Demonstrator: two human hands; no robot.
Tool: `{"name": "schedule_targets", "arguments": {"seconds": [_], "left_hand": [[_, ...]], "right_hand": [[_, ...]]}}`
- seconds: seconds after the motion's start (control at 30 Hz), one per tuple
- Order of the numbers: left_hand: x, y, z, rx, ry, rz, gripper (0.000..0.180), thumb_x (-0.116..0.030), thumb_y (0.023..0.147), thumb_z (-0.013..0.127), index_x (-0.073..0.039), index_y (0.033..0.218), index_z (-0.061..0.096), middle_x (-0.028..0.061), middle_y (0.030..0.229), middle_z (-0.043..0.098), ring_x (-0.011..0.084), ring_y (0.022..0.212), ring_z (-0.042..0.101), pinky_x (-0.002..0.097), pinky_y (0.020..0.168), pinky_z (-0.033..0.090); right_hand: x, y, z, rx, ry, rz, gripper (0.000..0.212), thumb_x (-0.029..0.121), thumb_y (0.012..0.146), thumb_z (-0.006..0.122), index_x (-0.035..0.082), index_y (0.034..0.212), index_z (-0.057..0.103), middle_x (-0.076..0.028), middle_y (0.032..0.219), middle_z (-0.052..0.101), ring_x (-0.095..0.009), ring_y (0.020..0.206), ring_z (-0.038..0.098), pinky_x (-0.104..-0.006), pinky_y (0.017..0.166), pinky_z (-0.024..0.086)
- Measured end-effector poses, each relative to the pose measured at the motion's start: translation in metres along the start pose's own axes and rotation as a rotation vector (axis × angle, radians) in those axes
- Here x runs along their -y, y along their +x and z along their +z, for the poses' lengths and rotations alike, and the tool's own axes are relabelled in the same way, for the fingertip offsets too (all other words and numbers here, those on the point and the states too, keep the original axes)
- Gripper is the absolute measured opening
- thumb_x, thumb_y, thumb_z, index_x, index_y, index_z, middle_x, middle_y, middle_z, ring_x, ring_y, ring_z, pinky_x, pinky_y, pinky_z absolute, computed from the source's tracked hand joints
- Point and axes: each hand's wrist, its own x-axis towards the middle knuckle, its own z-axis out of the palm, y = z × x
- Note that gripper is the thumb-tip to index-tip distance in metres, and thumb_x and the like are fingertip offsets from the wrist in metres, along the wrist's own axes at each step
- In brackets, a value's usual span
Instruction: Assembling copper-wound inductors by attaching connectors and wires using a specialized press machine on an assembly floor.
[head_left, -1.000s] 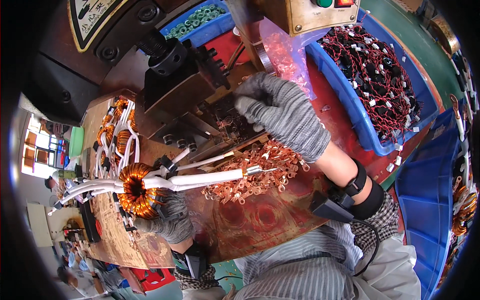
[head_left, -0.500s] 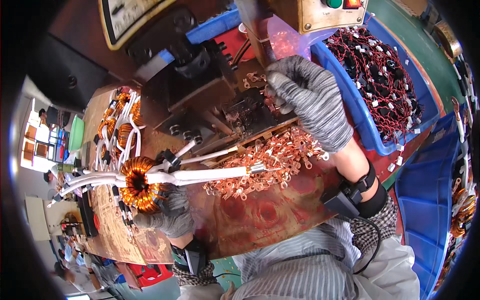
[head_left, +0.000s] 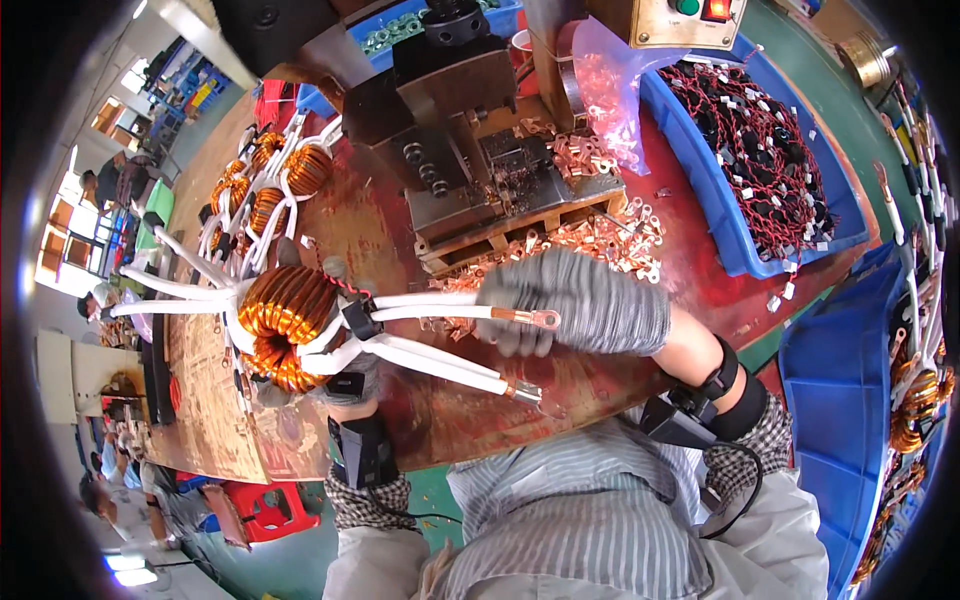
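A copper-wound toroidal coil [head_left: 285, 320] with several white-sleeved leads hangs over the near part of the table. My left hand [head_left: 345, 385] is closed round it from behind and below, with gloved fingertips showing above the coil. One lead ends in a copper ring lug [head_left: 545, 319], which lies in front of my right glove. A lower pair of leads ends in bare silvery tips [head_left: 524, 392]. My right hand [head_left: 575, 302], blurred by motion, has its fingers curled at an upper white lead [head_left: 425, 300], whose end disappears into the glove. A black clip and a red-black twisted wire sit beside the coil.
A dark metal press [head_left: 450, 150] stands on the table behind my hands. Loose copper lugs [head_left: 630, 235] lie around its base. Blue bins [head_left: 735, 245] stand right, one full of red-black wires. More wound coils [head_left: 305, 170] lie at the left.
My right hand has come back from the press to the lead ends. The coil has turned and risen slightly in my left hand; a lead with a copper lug now shows in front.
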Motion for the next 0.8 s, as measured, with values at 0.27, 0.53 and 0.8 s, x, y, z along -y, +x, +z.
{"name": "schedule_targets", "arguments": {"seconds": [0.27,0.53,0.8], "left_hand": [[0.018,-0.025,0.012,-0.127,0.019,-0.067,0.085,-0.037,0.065,0.073,-0.003,0.128,0.027,0.0176,0.121,0.039,0.0289,0.104,0.045,0.0388,0.089,0.041],[0.000,-0.017,-0.001,-0.112,-0.136,0.051,0.084,-0.039,0.065,0.072,-0.002,0.127,0.029,0.0165,0.119,0.040,0.0279,0.103,0.046,0.0382,0.088,0.041],[0.007,-0.012,0.000,-0.147,-0.117,0.039,0.082,-0.040,0.065,0.072,-0.002,0.125,0.031,0.0154,0.118,0.042,0.0270,0.102,0.048,0.0376,0.088,0.042]], "right_hand": [[0.009,0.000,0.004,-0.148,0.276,-0.058,0.039,0.036,0.088,0.047,0.003,0.068,0.056,-0.001,0.049,0.048,-0.007,0.039,0.042,-0.0193,0.039,0.034],[-0.008,-0.030,-0.015,-0.193,-1.176,-0.156,0.014,0.023,0.072,0.058,0.012,0.080,0.061,-0.007,0.084,0.060,-0.025,0.080,0.057,-0.0380,0.066,0.047],[-0.028,-0.017,-0.013,-0.248,-1.158,-0.171,0.012,0.017,0.073,0.061,0.009,0.081,0.060,-0.008,0.081,0.055,-0.023,0.077,0.055,-0.0346,0.067,0.045]]}}
